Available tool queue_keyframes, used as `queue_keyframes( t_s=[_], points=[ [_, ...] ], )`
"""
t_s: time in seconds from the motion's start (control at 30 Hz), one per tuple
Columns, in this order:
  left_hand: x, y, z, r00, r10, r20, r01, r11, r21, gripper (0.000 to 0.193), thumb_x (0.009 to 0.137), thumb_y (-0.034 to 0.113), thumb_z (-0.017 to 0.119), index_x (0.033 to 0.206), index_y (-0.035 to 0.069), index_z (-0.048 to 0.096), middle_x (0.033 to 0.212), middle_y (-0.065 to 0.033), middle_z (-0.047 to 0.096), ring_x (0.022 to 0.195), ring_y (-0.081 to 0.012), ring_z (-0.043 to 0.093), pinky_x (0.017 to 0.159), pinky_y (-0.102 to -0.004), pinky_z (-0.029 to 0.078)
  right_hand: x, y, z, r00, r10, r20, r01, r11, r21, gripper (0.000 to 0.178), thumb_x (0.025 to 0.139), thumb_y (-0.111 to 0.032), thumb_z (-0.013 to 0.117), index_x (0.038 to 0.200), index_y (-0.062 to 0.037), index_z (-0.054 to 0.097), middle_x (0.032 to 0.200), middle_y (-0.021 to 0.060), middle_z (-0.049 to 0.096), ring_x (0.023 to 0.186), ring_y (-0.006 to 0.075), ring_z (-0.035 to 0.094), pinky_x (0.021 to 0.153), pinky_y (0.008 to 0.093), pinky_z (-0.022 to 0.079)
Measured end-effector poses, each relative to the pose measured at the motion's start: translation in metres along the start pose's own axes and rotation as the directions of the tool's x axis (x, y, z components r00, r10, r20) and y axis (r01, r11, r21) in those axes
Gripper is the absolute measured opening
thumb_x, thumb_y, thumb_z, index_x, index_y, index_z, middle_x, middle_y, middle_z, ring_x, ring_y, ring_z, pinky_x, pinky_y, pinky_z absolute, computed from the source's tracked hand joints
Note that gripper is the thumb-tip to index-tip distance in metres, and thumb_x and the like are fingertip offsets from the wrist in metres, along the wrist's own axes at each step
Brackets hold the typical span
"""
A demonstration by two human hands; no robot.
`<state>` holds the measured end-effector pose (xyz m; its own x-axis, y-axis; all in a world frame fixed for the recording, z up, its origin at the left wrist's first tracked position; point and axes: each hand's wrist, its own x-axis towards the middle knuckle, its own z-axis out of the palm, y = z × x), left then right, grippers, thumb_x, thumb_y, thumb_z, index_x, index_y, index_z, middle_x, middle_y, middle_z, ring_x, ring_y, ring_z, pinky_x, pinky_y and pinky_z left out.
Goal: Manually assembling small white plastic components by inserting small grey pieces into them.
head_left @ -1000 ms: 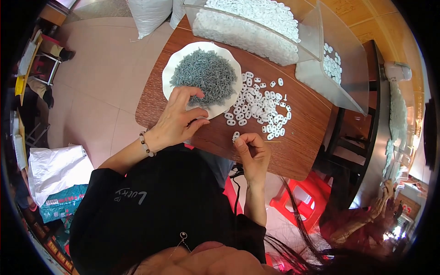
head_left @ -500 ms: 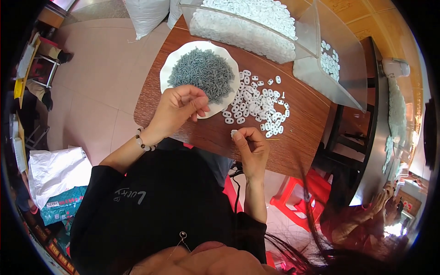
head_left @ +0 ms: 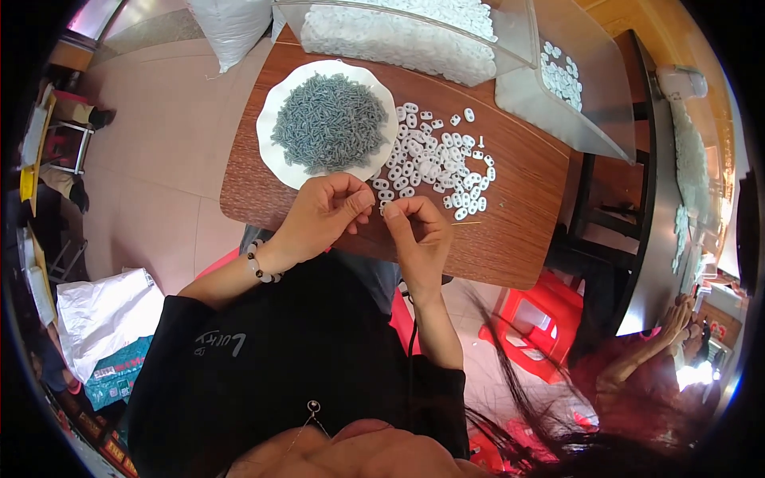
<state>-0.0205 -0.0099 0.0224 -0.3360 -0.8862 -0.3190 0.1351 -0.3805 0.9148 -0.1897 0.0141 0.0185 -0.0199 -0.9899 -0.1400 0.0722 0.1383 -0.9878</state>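
My left hand, with a beaded bracelet at the wrist, is closed in a pinch just below the white scalloped plate. Whatever its fingertips hold is too small or hidden to make out. Heaped on the plate are small grey screw-like pieces. Close beside it, my right hand pinches a small white two-hole plastic piece, mostly covered by the fingers. The fingertips of both hands nearly meet over the table's near edge. Loose white two-hole pieces lie spread beyond my right hand.
A clear bin full of white pieces stands at the table's far side, with a clear scoop-shaped tray to its right. A red stool is at the lower right. Another person's hands show at the far right.
My right hand has moved left and up with the white piece, toward my left hand. The left hand has drawn down off the plate's edge. The whole view has shifted slightly.
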Motion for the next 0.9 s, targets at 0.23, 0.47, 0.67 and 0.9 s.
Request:
queue_keyframes(
  t_s=[0.23,0.47,0.67,0.9],
  points=[
    [0.001,0.0,0.01,0.998,-0.023,-0.052,0.023,1.0,0.0,0.021,0.095,0.021,0.059,0.095,0.0,0.06,0.079,0.0004,0.06,0.066,-0.0041,0.053,0.059,-0.0191,0.046,-0.001,0.004,0.001,0.997,-0.045,-0.063,0.043,0.999,-0.03,0.007,0.088,-0.007,0.065,0.085,-0.002,0.062,0.078,-0.0037,0.06,0.073,0.0022,0.05,0.068,0.0179,0.041],
    [0.001,-0.001,0.013,0.997,-0.056,-0.058,0.055,0.998,-0.025,0.021,0.094,0.022,0.06,0.095,0.001,0.061,0.078,0.0007,0.061,0.065,-0.0036,0.054,0.059,-0.0183,0.045,-0.001,0.007,0.002,0.986,-0.14,-0.093,0.131,0.986,-0.1,0.008,0.088,-0.008,0.066,0.084,-0.0021,0.061,0.078,-0.0035,0.059,0.073,0.0023,0.049,0.067,0.0178,0.041],
    [0.0,-0.001,0.017,0.994,-0.074,-0.079,0.068,0.995,-0.072,0.021,0.094,0.024,0.059,0.092,0.003,0.062,0.076,0.0017,0.06,0.064,-0.0041,0.053,0.058,-0.0182,0.044,0.0,0.015,0.001,0.974,-0.202,-0.101,0.183,0.967,-0.176,0.008,0.088,-0.007,0.066,0.085,-0.0025,0.061,0.079,-0.0036,0.059,0.073,0.0021,0.049,0.066,0.0177,0.04],
    [0.002,-0.004,0.016,0.993,-0.087,-0.086,0.073,0.985,-0.154,0.02,0.093,0.022,0.062,0.094,0.002,0.064,0.078,0.0005,0.062,0.063,-0.0037,0.054,0.058,-0.0176,0.046,0.0,0.013,-0.001,0.973,-0.206,-0.101,0.19,0.97,-0.151,0.007,0.088,-0.007,0.065,0.085,-0.002,0.06,0.079,-0.0034,0.058,0.072,0.0023,0.049,0.065,0.0173,0.04]
  ],
)
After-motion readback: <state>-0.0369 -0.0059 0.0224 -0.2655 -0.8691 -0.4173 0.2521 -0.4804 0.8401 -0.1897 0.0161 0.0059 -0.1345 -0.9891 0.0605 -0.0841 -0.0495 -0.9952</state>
